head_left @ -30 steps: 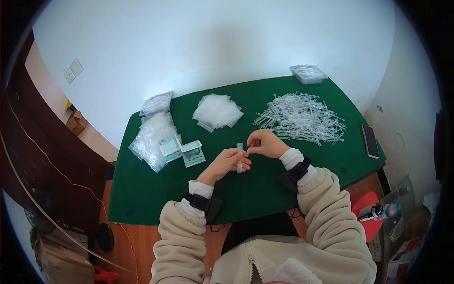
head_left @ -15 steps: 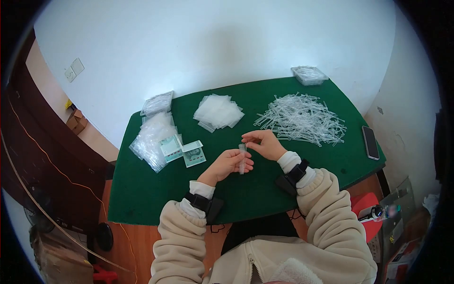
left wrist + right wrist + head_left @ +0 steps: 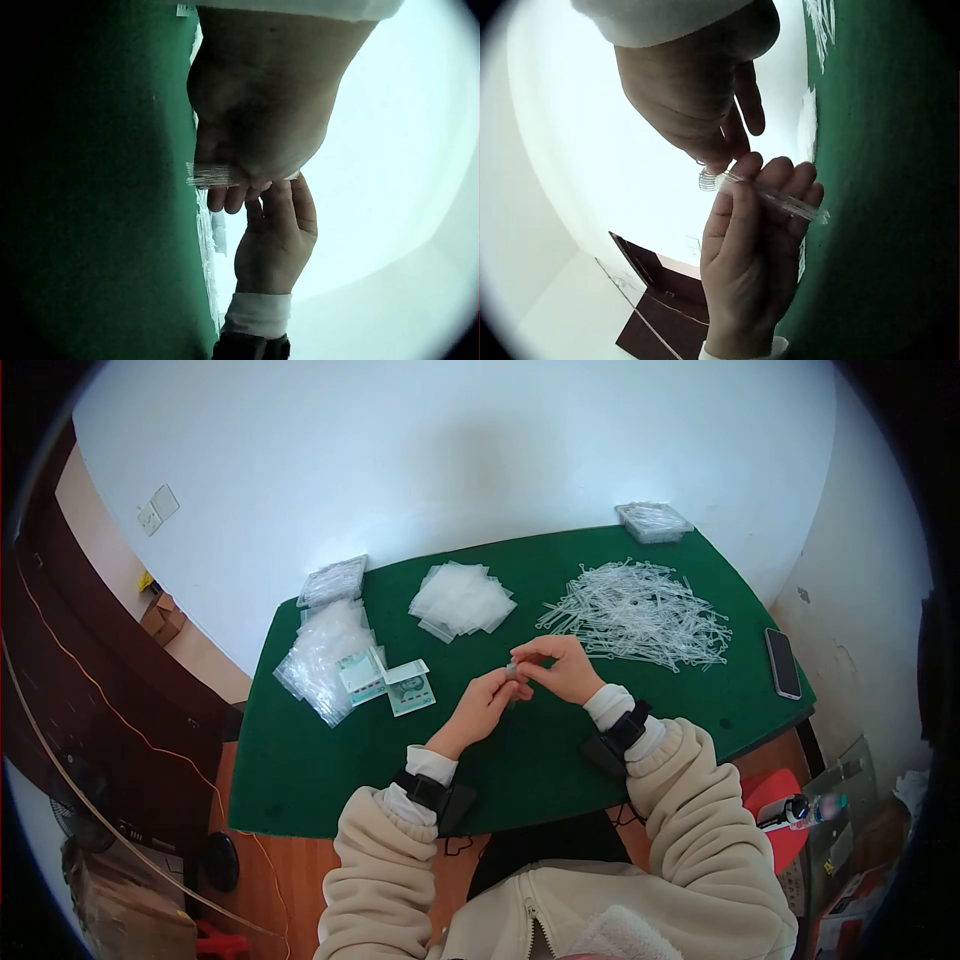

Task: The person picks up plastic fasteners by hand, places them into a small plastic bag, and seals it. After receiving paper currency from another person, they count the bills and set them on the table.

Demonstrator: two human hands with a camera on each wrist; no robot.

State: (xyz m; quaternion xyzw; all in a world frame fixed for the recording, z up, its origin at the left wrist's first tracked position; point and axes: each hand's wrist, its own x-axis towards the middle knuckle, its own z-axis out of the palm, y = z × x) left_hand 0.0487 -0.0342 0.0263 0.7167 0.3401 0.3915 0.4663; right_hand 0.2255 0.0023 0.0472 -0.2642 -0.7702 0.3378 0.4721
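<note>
My left hand (image 3: 482,710) grips a small bundle of clear plastic sticks (image 3: 791,205) between thumb and fingers. Ring-shaped ends (image 3: 707,181) stick out past the thumb, lined up together. From above, my right hand (image 3: 565,668) pinches at these ringed ends with its fingertips. In the left wrist view the straight tips of the sticks (image 3: 212,175) poke out beyond the left hand, whose fingers hide the middle. Behind the right hand lies a loose pile of the same ringed sticks (image 3: 640,610).
A stack of clear small bags (image 3: 460,598) lies at the middle back. Filled bags (image 3: 325,655) and green banknotes (image 3: 408,690) are at the left. Clear boxes of sticks (image 3: 332,580) (image 3: 655,520) stand at both back corners. A phone (image 3: 783,662) lies near the right edge.
The left hand has turned the bundle, so less of its length shows from above. The right hand has closed in from beside the bundle to its ringed ends.
</note>
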